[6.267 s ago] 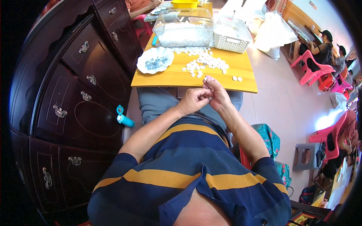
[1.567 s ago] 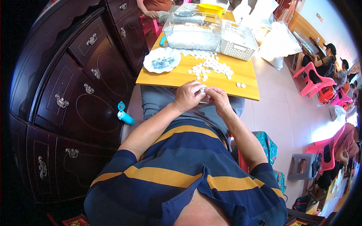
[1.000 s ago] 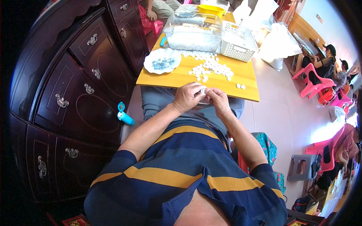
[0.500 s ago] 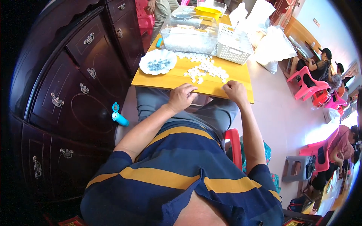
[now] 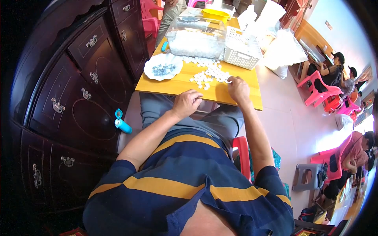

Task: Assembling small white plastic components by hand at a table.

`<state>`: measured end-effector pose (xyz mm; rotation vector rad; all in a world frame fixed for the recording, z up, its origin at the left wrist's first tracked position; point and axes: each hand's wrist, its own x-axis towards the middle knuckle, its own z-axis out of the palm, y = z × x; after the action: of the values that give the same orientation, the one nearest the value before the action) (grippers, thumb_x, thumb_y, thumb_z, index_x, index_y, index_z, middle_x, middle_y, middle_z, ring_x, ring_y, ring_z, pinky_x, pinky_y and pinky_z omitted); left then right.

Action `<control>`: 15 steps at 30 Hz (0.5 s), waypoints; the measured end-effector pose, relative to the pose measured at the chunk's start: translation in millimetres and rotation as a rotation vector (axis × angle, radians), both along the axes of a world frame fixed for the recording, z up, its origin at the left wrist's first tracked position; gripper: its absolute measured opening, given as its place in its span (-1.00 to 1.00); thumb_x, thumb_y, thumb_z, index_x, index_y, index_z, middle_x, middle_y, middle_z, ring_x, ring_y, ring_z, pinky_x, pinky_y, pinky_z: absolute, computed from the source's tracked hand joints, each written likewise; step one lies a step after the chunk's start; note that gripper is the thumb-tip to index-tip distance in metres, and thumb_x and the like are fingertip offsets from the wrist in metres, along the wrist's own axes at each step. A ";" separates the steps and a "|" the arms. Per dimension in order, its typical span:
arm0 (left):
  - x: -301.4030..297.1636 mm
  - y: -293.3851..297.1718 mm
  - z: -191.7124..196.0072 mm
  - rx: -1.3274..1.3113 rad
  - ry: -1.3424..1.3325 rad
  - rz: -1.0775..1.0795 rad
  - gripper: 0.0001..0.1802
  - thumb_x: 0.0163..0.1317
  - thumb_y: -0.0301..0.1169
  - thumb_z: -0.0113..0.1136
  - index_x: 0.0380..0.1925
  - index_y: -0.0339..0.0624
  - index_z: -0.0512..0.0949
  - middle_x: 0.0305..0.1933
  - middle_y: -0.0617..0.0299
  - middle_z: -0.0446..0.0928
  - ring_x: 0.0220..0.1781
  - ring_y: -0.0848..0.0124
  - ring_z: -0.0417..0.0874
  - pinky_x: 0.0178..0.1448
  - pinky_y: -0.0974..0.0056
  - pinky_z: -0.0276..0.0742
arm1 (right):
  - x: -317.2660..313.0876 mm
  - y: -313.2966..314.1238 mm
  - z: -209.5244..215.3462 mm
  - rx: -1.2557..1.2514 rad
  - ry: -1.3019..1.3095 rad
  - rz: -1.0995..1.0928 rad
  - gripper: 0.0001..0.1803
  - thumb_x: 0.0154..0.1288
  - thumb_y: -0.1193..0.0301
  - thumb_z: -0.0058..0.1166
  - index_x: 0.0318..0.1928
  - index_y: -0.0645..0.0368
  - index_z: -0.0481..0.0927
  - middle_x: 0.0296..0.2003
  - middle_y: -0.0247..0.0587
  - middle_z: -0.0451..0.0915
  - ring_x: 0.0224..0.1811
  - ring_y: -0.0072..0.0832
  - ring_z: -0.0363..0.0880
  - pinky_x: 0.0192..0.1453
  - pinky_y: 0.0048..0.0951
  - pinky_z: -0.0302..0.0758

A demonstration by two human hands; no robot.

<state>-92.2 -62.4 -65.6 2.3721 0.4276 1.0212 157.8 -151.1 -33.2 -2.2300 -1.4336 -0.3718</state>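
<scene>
Small white round pieces [image 5: 212, 72] lie in a loose spread on the yellow wooden table [image 5: 157, 86]. At the right end of that spread, my right hand [image 5: 239, 90] rests with bent fingers, its fingertips touching the outermost pieces. Whether a piece is pinched there is too small to tell. My left hand [image 5: 186, 104] is at the table's front edge, thumb and fingers drawn together; anything in them is hidden. Beyond it, a white scalloped dish [image 5: 149, 69] holds small blue-grey pieces [image 5: 164, 70].
A clear plastic bin [image 5: 197, 45] full of whitish pieces stands behind the spread, beside a white perforated basket [image 5: 240, 59]. Farther back is a yellow basin [image 5: 215, 15]. White sacks [image 5: 281, 55] stand to the right. Dark cabinets [image 5: 86, 86] line the left, with a turquoise bottle [image 5: 124, 126] beside them.
My right hand has moved forward and left from the table's front edge to the white pieces. My left hand stays at the edge, nearly unmoved. The whole view has shifted slightly.
</scene>
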 end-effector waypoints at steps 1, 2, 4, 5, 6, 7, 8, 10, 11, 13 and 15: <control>-0.2 0.7 -1.2 0.010 0.001 0.003 -0.81 0.19 -0.36 0.22 -0.29 -0.23 0.69 -0.23 0.06 0.67 -0.19 0.11 0.70 -0.08 0.16 0.61 | -5.7 2.3 -3.8 -0.012 0.003 0.025 -0.79 0.24 0.39 0.05 -0.18 0.03 0.72 -0.19 0.01 0.66 -0.21 -0.06 0.69 -0.07 -0.12 0.62; -0.5 0.8 -0.5 0.010 0.001 0.004 -0.81 0.19 -0.36 0.22 -0.29 -0.23 0.69 -0.23 0.06 0.67 -0.19 0.11 0.70 -0.08 0.16 0.61 | -9.2 3.8 -7.7 -0.012 0.002 0.026 -0.79 0.24 0.39 0.05 -0.18 0.03 0.72 -0.19 0.01 0.66 -0.21 -0.06 0.69 -0.07 -0.12 0.62; -0.3 0.9 0.9 0.018 -0.002 -0.004 -0.81 0.19 -0.37 0.23 -0.29 -0.23 0.69 -0.23 0.06 0.67 -0.19 0.11 0.70 -0.08 0.16 0.61 | -13.8 6.3 -13.9 -0.021 -0.041 0.038 -0.77 0.26 0.41 0.02 -0.17 0.05 0.72 -0.20 0.04 0.65 -0.20 -0.04 0.70 -0.08 -0.09 0.63; -0.7 0.9 0.7 0.016 -0.002 -0.002 -0.81 0.19 -0.37 0.23 -0.29 -0.23 0.69 -0.23 0.06 0.67 -0.19 0.11 0.70 -0.08 0.16 0.61 | -14.0 7.8 -17.9 -0.022 -0.040 0.040 -0.77 0.26 0.41 0.02 -0.17 0.05 0.72 -0.20 0.04 0.65 -0.20 -0.04 0.70 -0.08 -0.09 0.63; -0.6 1.4 0.8 0.021 -0.010 -0.007 -0.82 0.19 -0.37 0.23 -0.30 -0.23 0.69 -0.23 0.07 0.67 -0.19 0.11 0.70 -0.08 0.16 0.61 | -14.0 9.4 -21.8 -0.022 -0.050 0.046 -0.77 0.27 0.41 0.00 -0.17 0.05 0.72 -0.21 0.05 0.65 -0.21 -0.02 0.70 -0.09 -0.07 0.63; -0.6 1.4 0.7 0.026 -0.018 -0.013 -0.82 0.19 -0.37 0.24 -0.30 -0.23 0.69 -0.23 0.07 0.67 -0.19 0.11 0.70 -0.09 0.16 0.61 | -13.2 10.2 -25.3 -0.021 -0.059 0.051 -0.76 0.28 0.41 -0.02 -0.17 0.06 0.72 -0.21 0.05 0.65 -0.22 -0.01 0.70 -0.11 -0.06 0.63; -0.7 1.6 0.1 0.024 -0.018 -0.012 -0.82 0.19 -0.37 0.24 -0.30 -0.23 0.69 -0.23 0.07 0.67 -0.19 0.11 0.70 -0.09 0.16 0.61 | -13.8 10.5 -26.0 -0.022 -0.059 0.051 -0.76 0.28 0.41 -0.02 -0.17 0.06 0.72 -0.21 0.05 0.65 -0.22 -0.01 0.70 -0.11 -0.06 0.63; -0.7 1.8 -0.8 0.029 -0.012 -0.007 -0.83 0.18 -0.38 0.24 -0.31 -0.23 0.69 -0.24 0.07 0.67 -0.19 0.11 0.70 -0.09 0.15 0.61 | -15.0 10.0 -27.4 -0.024 -0.061 0.038 -0.76 0.30 0.39 -0.02 -0.18 0.06 0.73 -0.22 0.05 0.65 -0.24 -0.01 0.71 -0.15 -0.05 0.64; -0.7 2.0 -1.2 0.030 -0.012 -0.006 -0.83 0.18 -0.38 0.24 -0.31 -0.23 0.69 -0.24 0.07 0.67 -0.19 0.11 0.70 -0.09 0.15 0.61 | -16.0 9.6 -27.1 -0.024 -0.061 0.038 -0.76 0.30 0.39 -0.02 -0.18 0.06 0.73 -0.22 0.05 0.65 -0.24 -0.01 0.71 -0.15 -0.05 0.64; -0.6 2.2 -1.9 0.028 -0.012 -0.006 -0.84 0.18 -0.38 0.24 -0.31 -0.22 0.68 -0.25 0.08 0.67 -0.20 0.11 0.70 -0.09 0.15 0.61 | -18.2 8.0 -26.4 -0.041 -0.076 0.012 -0.77 0.30 0.38 -0.01 -0.21 0.06 0.73 -0.22 0.04 0.65 -0.26 -0.03 0.71 -0.18 -0.06 0.64; -0.8 2.0 -0.8 0.030 -0.010 -0.008 -0.84 0.18 -0.38 0.25 -0.32 -0.22 0.68 -0.26 0.08 0.67 -0.20 0.11 0.70 -0.10 0.15 0.61 | -21.7 4.3 -26.0 -0.016 -0.072 0.032 -0.79 0.30 0.36 0.01 -0.23 0.07 0.72 -0.24 0.02 0.65 -0.27 -0.04 0.70 -0.19 -0.07 0.63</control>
<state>-93.0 -60.3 -66.4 2.3922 0.4010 1.0430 136.1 -146.8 -59.2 -2.2247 -1.5120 -0.4355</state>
